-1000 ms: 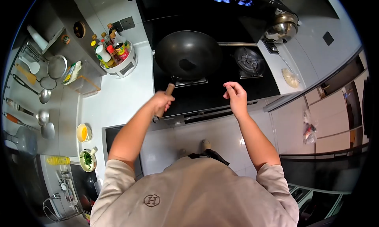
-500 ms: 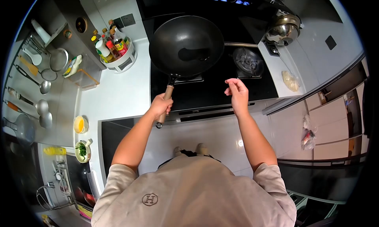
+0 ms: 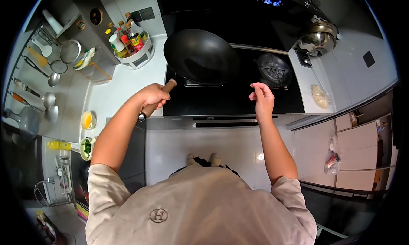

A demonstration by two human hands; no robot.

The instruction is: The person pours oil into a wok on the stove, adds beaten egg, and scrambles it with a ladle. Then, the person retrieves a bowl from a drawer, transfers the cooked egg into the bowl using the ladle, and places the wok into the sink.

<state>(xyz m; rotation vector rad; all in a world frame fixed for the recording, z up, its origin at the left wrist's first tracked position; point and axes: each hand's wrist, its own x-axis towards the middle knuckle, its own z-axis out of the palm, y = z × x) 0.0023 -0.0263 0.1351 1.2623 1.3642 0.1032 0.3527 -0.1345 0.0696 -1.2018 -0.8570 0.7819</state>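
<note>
A black wok [image 3: 200, 57] sits tilted over the left burner, its far left rim raised and its inside partly in shadow. My left hand [image 3: 153, 96] is wrapped round the wok's brown wooden handle [image 3: 150, 109], which points toward the front left. Over the front of the black stovetop [image 3: 221, 101], apart from the wok, hovers my right hand [image 3: 263, 98]. Its fingers are half curled, slightly apart, with nothing seen in them. Behind that hand lies the bare right burner [image 3: 275, 69].
A round white caddy [image 3: 138, 60] of sauce bottles stands left of the stove. Bowls with yellow liquid [image 3: 88, 120] and chopped greens [image 3: 85, 148] sit on the left counter. Metal pots [image 3: 317, 40] and a pale bundle [image 3: 319, 97] are at the right. Utensils hang on the left wall.
My left hand has swung the wok handle to the left, and the wok now leans more, its inside turned toward the right. My right hand has barely moved.
</note>
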